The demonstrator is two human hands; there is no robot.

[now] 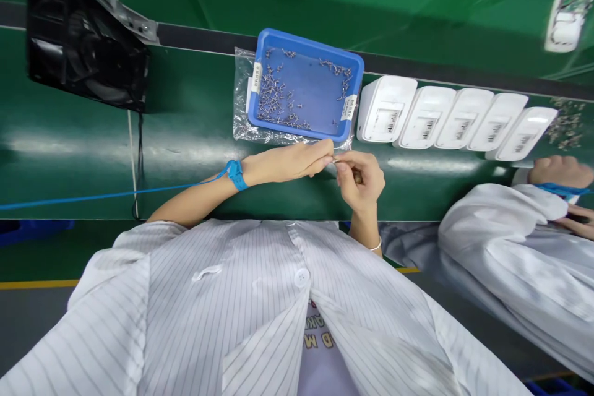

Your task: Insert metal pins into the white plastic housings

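My left hand (299, 161), with a blue strap (237, 175) and cord at its wrist, is closed, its thumb and fingertips pinched together. Facing it, my right hand (362, 178) is pinched too, and the fingertips of both meet at a tiny shiny metal part (335, 161). Its exact shape is too small to make out. Just beyond my hands lies a blue tray (318, 90) with many small metal pieces (271, 96) scattered in it, mostly along its left side. Clear plastic film (242, 105) shows under the tray.
Several white plastic housings (388, 109) stand in a row right of the tray. Loose small parts (566, 122) lie beyond them, near a co-worker's hand (561, 171). A black fan (88, 46) stands at the left. Farther back is a white unit (563, 28) on the green surface.
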